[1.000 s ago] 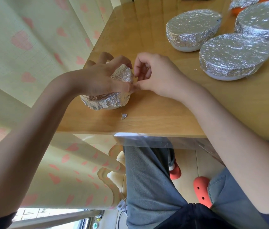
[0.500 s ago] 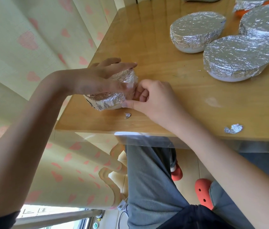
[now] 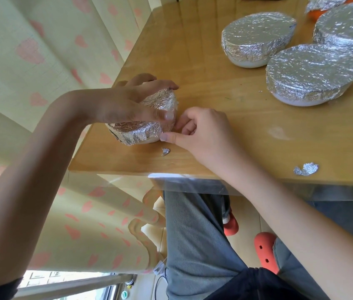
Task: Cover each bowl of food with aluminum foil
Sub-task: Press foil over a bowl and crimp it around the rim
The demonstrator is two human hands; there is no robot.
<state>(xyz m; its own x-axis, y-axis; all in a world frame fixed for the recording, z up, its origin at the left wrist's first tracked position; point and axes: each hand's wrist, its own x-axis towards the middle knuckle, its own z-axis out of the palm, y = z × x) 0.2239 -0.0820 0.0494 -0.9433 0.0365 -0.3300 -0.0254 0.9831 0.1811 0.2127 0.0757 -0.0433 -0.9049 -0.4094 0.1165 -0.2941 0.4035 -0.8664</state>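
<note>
Small foil-covered bowl point(image 3: 144, 128) near left corner of worktop point(image 3: 247, 131). Left hand point(image 3: 127, 102) spread over top, grip grasping bowl. Right hand point(image 3: 201, 131) apparently pinching foil edge at bowl's side, contact partly hidden.

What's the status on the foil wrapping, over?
Left hand grips small foil-wrapped bowl. Right hand pinching its foil edge. Foil scrap nearby, not blocking.

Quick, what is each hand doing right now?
Left hand: grips the small foil-covered bowl from above.
Right hand: fingers curled, pressing the foil at the bowl's side.
</note>
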